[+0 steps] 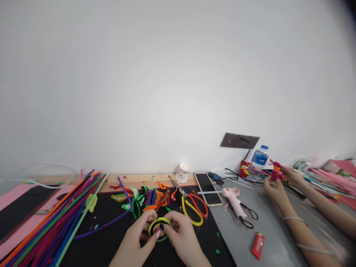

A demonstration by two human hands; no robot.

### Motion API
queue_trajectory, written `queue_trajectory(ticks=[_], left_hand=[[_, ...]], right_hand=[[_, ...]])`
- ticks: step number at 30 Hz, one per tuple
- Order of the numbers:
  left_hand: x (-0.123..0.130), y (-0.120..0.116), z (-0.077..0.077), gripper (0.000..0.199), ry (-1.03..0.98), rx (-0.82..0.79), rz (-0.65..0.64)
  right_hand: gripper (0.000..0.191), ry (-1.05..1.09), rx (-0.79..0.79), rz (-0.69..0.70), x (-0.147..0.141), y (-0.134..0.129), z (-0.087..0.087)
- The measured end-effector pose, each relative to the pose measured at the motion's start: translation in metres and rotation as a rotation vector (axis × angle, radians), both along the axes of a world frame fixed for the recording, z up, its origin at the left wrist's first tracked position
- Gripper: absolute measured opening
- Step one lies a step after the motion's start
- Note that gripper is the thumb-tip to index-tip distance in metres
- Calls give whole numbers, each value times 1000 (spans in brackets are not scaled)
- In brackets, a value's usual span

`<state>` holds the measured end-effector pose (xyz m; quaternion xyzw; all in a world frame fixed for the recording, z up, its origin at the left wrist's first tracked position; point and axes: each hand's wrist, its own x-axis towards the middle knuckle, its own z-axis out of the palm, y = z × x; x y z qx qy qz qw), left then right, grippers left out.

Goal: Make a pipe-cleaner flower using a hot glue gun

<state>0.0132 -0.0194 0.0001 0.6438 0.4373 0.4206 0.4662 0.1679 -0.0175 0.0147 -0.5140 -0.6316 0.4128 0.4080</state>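
Low in the middle of the head view, a small coiled pipe-cleaner piece (pixel 159 224), yellow and black with some pink and green, is pinched between my two hands. My left hand (pixel 140 235) grips its left side with thumb and fingers. From the other side, my right hand (pixel 182 233) holds it, thumb on the front; the fingers partly cover it. Just beyond lie coiled and bent pipe-cleaner pieces (pixel 158 198) in orange, green and purple. Scissors (pixel 191 207) with red and yellow handles rest right of them. A bent purple pipe cleaner (pixel 111 223) lies to the left.
Long pipe cleaners (pixel 63 211) are bundled at left. Toward the right are a phone (pixel 207 185), a pink glue gun (pixel 235 204), a red lighter (pixel 258 245), an upturned paper cup (pixel 182 173) and a water bottle (pixel 260 157). Another person's hands (pixel 278 189) hold a red-pink piece.
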Motion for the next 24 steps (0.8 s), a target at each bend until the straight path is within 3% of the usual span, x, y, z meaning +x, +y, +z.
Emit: queue_trajectory(ticks=[14,24], left_hand=[[-3,2,-5,24,-5,17,1],[-4,0,-6,27,-28,44,1]], right_hand=[[5,102,-78,-13,-1,1,2],[11,190,-107,-9,-1,1,2]])
